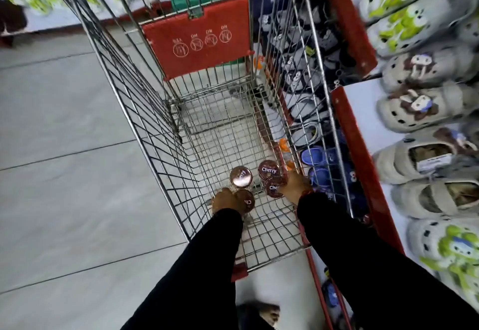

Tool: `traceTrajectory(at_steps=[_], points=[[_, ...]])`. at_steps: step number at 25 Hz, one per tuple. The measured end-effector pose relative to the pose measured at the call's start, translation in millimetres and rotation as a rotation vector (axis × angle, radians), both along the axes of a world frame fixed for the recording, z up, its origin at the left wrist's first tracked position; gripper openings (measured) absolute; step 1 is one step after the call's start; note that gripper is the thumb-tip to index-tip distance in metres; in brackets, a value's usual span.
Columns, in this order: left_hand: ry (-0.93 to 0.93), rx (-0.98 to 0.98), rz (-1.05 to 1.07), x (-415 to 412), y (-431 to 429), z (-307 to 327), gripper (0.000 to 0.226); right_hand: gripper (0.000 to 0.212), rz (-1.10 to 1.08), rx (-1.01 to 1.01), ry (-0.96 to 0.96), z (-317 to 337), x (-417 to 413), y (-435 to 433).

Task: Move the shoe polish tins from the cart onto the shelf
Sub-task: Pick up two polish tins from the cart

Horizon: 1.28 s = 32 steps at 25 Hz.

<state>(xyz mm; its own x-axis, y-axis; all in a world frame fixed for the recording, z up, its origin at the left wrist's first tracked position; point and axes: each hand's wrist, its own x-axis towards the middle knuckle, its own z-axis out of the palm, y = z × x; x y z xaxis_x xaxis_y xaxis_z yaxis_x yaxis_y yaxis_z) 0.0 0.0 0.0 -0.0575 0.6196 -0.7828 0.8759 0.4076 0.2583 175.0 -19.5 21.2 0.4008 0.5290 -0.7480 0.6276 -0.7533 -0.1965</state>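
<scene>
Grey tiled floor (64,148) left, wire cart (145,112) middle, shoe shelf (363,153) right; left hand (228,201) and right hand (295,183) each gripping a tin (246,201).

The left hand (226,200) covers part of a round maroon polish tin (245,201); its lettering is half hidden. Grey cartoon clogs (404,22) on the red-edged shelf (359,143) are blurred.

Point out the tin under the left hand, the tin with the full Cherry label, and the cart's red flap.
Tin under left hand (246,201): head view, visible part of the lid.
Cherry tin (269,169): head view, middle of the lid.
Red flap (197,37): head view, centre, near the printed symbols.
</scene>
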Motion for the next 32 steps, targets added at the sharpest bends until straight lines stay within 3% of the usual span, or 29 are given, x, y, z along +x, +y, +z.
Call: traceTrajectory(at_steps=[3, 9, 13, 19, 25, 32], points=[[0.032, -0.038, 0.101, 2, -2, -23, 0.045, 0.071, -0.036, -0.060, 0.058, -21, 4, 3], [0.022, 0.031, 0.134, -1, -9, -47, 0.048, 0.047, -0.025, 0.003, 0.037, -50, 11, -2], [-0.019, 0.071, 0.182, 1, -14, -50, 0.047, 0.045, -0.032, 0.022, 0.019, -54, 15, -7], [-0.033, -0.054, 0.246, -3, -15, -43, 0.039, 0.038, -0.055, 0.032, 0.013, -45, 14, -12], [-0.067, -0.043, 0.338, -15, -18, -8, 0.036, 0.038, -0.130, 0.128, -0.028, -7, 11, -24], [-0.324, 0.172, 0.543, -21, -31, 91, 0.036, 0.031, -0.388, 0.457, 0.095, 84, 2, -49]])
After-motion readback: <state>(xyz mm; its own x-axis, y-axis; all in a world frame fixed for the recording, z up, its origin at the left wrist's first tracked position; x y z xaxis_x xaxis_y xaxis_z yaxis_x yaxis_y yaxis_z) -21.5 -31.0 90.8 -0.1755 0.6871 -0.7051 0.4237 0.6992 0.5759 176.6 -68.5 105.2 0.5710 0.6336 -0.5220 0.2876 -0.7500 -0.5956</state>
